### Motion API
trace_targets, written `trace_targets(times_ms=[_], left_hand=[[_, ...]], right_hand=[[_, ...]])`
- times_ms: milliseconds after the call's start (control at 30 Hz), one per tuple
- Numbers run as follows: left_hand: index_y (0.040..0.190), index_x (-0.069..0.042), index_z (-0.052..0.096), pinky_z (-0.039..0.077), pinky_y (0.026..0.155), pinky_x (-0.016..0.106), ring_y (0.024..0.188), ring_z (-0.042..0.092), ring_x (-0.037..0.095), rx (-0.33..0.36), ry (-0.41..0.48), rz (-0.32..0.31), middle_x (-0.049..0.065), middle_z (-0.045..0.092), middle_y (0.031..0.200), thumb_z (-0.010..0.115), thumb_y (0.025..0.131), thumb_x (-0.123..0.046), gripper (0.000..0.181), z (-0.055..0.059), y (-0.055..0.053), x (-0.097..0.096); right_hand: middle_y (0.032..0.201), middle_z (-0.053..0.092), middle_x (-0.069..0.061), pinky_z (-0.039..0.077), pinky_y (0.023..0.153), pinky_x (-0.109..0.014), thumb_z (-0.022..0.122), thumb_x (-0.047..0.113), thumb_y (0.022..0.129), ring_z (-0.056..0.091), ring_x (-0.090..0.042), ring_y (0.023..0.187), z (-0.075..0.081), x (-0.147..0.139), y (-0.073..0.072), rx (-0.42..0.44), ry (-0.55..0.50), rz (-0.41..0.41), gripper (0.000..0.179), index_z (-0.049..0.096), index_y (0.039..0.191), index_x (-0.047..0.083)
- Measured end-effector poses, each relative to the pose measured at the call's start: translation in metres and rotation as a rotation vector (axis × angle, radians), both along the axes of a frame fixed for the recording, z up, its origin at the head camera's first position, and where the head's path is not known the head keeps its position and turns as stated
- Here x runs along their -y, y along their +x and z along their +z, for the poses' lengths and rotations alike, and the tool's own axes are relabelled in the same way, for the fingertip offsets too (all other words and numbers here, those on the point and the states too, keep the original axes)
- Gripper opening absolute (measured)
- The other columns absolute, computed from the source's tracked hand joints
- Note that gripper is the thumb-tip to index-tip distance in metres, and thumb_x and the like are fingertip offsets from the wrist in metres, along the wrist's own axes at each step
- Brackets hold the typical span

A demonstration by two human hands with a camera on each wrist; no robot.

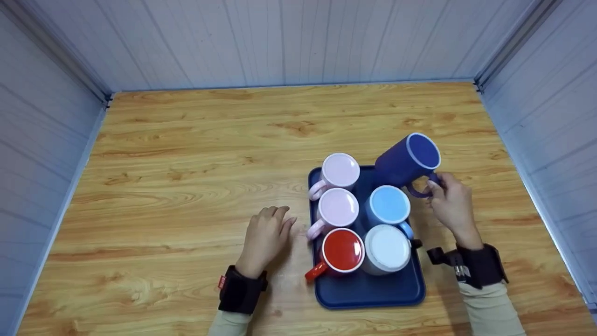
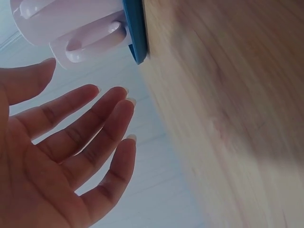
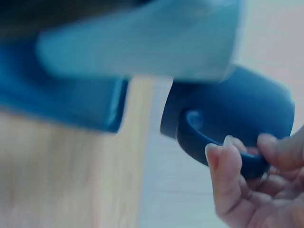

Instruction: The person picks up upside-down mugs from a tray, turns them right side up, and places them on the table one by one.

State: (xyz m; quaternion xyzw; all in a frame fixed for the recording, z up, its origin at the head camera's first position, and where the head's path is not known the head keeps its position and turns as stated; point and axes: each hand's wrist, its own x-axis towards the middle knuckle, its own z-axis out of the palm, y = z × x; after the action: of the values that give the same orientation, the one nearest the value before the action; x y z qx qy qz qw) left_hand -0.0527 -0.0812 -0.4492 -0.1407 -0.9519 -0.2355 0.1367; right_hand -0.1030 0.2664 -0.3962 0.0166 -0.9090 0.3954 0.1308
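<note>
My right hand (image 1: 451,200) pinches the handle of a dark blue mug (image 1: 402,161), which tilts over the far right corner of a navy tray (image 1: 368,296). In the right wrist view, thumb and fingers grip the curved handle (image 3: 194,140) of that mug. Two pink mugs (image 1: 341,170) and a red mug (image 1: 343,250) stand along the tray's left side, handles pointing left. On its right side are a light blue mug (image 1: 390,205) and a white mug (image 1: 387,248). Left of the tray, my left hand (image 1: 266,235) holds nothing, its fingers loosely bent.
The tray sits on a wood-grain table (image 1: 186,186), right of the middle. Pale panel walls (image 1: 298,42) enclose the table at the back and both sides. The red mug's handle sticks out over the tray's left edge.
</note>
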Motion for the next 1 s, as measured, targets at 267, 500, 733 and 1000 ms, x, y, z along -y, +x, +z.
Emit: trace_targets(times_ms=[267,500,733,1000], left_hand=[[0.1,-0.002,0.063,0.045,0.065,0.043,0.082,0.059,0.03,-0.046,0.003,-0.026,0.013,0.063,0.088,0.062,0.087,-0.022,0.024,0.007,0.001,-0.005],[0.103,-0.003,0.064,0.044,0.066,0.04,0.088,0.058,0.027,-0.073,0.047,-0.089,0.011,0.063,0.093,0.061,0.088,-0.024,0.026,0.026,0.005,-0.019],[0.103,-0.003,0.064,0.041,0.069,0.036,0.09,0.056,0.023,-0.063,0.125,-0.187,0.009,0.062,0.093,0.062,0.087,-0.022,0.025,0.043,0.006,-0.039],[0.102,-0.004,0.064,0.034,0.07,0.034,0.095,0.056,0.019,0.069,0.187,-0.322,0.006,0.063,0.096,0.059,0.089,-0.015,0.018,0.063,0.005,-0.06]], right_hand=[[0.071,0.062,-0.004,0.051,0.051,-0.025,0.043,-0.001,0.094,0.059,-0.014,0.052,0.023,0.005,0.014,0.22,-0.514,0.041,0.012,0.049,0.093,-0.011],[0.073,0.065,-0.012,0.051,0.05,-0.025,0.047,0.004,0.094,0.061,-0.017,0.054,0.023,0.016,0.028,0.25,-0.737,0.102,0.015,0.049,0.09,-0.01],[0.071,0.063,-0.012,0.05,0.048,-0.025,0.051,0.002,0.092,0.06,-0.018,0.053,0.019,0.037,0.039,0.278,-0.873,0.111,0.014,0.052,0.088,-0.011],[0.072,0.063,-0.013,0.048,0.046,-0.024,0.043,-0.006,0.092,0.06,-0.019,0.052,0.016,0.06,0.043,0.305,-1.043,0.204,0.011,0.051,0.087,-0.012]])
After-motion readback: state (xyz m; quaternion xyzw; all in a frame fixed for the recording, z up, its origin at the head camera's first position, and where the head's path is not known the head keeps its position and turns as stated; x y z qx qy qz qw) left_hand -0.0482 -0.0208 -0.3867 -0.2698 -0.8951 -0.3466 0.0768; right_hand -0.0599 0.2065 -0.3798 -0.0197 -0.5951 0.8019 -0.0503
